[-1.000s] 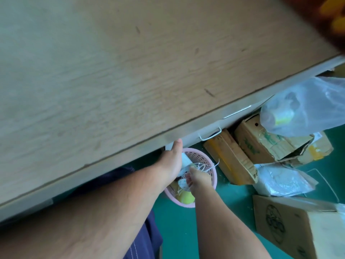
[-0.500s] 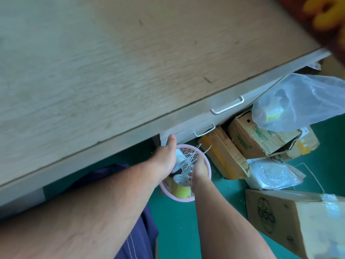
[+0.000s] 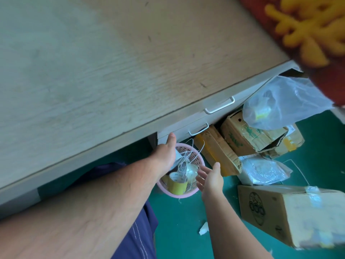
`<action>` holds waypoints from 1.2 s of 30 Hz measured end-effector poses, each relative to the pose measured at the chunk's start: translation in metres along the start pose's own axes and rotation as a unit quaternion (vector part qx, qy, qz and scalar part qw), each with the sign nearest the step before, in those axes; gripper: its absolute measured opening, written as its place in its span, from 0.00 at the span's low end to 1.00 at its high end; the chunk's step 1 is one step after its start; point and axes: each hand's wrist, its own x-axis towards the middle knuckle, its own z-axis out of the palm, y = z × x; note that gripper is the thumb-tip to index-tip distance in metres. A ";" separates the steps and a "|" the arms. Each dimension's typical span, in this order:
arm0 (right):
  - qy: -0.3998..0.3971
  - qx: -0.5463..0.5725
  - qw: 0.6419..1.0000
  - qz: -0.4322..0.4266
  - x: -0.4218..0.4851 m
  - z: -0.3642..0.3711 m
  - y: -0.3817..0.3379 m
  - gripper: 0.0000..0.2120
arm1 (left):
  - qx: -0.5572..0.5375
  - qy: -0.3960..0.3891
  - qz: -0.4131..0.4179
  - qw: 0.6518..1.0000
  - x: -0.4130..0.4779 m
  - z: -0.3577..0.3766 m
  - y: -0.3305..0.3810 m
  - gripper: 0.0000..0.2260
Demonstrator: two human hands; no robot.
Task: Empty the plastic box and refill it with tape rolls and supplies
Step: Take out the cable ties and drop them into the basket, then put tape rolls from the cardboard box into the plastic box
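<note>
**Hands at the pink basket (image 3: 179,195) under the counter (image 3: 112,71)**

Round basket, pink plastic with slotted walls, sitting on the green floor (image 3: 177,230) right below the counter's front edge, next to the drawers (image 3: 205,116) with their thin bent-metal handles. Inside there's a fat tan tape roll (image 3: 177,183), a paler glossy roll (image 3: 191,170) behind it, and a messy tangle of thin white string (image 3: 183,156) sticking up over the top.

Left hand (image 3: 165,155) is at the basket's far-left rim with the thumb pointing straight up. Its fingers go down behind the palm, so I can't tell what that grip has hold of, if anything. Right hand (image 3: 210,177) hovers just beside the right rim, grip wide open, fingers spread and a bit blurry, holding nothing.

Counter top is pale matte wood grain. Off to the right are battered cardboard boxes (image 3: 242,139) with a crinkly clear plastic bag (image 3: 289,103) on top.
</note>
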 end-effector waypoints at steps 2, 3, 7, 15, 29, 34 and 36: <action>0.003 0.011 1.000 -0.004 -0.012 -0.010 -0.001 0.31 | -0.006 -0.004 0.007 1.000 -0.005 0.002 -0.002 0.35; 0.008 0.016 1.000 -0.007 -0.019 -0.014 -0.003 0.30 | -0.012 -0.006 0.011 1.000 -0.008 0.003 -0.004 0.36; 0.008 0.032 0.999 -0.024 -0.048 -0.026 -0.016 0.29 | -0.043 -0.021 0.035 0.998 -0.038 0.002 -0.005 0.39; -0.014 0.038 0.994 -0.104 -0.135 -0.053 -0.035 0.25 | -0.126 -0.046 0.099 0.986 -0.119 -0.037 -0.022 0.31; -0.164 0.011 0.943 -0.291 -0.328 -0.021 -0.044 0.22 | -0.157 -0.021 0.247 0.956 -0.270 -0.136 -0.070 0.30; -0.253 0.017 0.905 -0.342 -0.397 -0.014 -0.050 0.22 | -0.186 -0.045 0.299 0.935 -0.325 -0.177 -0.088 0.30; -0.289 0.020 0.887 -0.358 -0.425 -0.005 -0.053 0.22 | -0.211 -0.029 0.314 0.925 -0.344 -0.199 -0.095 0.30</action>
